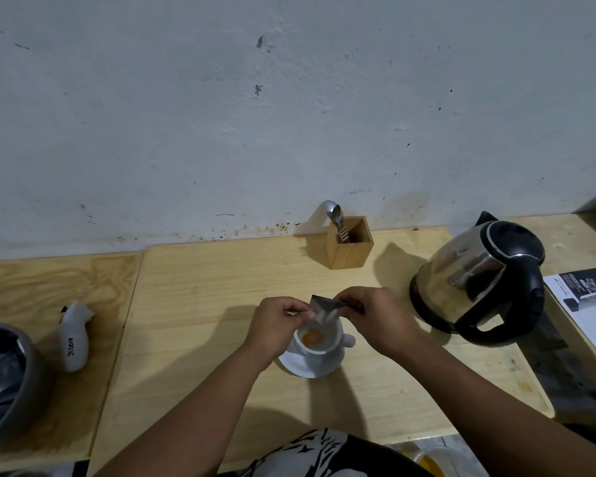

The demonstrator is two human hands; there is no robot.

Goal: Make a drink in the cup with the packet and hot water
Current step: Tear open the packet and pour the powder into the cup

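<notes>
A white cup [319, 346] stands on a white saucer [303, 368] in the middle of the wooden table, its handle pointing right. Orange-brown powder [312, 336] lies inside it. Directly above the cup I hold a silver packet [325, 308], tilted with one end down toward the rim. My left hand [276, 327] pinches its left side and my right hand [375, 316] pinches its right side. A steel electric kettle [479, 280] with a black lid and handle stands to the right of the cup.
A wooden holder [350, 246] with a spoon and fork stands at the back by the wall. At the left lie a white tied bag [74, 335] and a grey bin [4, 383] with a dark liner. Printed papers [585, 304] lie at the right edge.
</notes>
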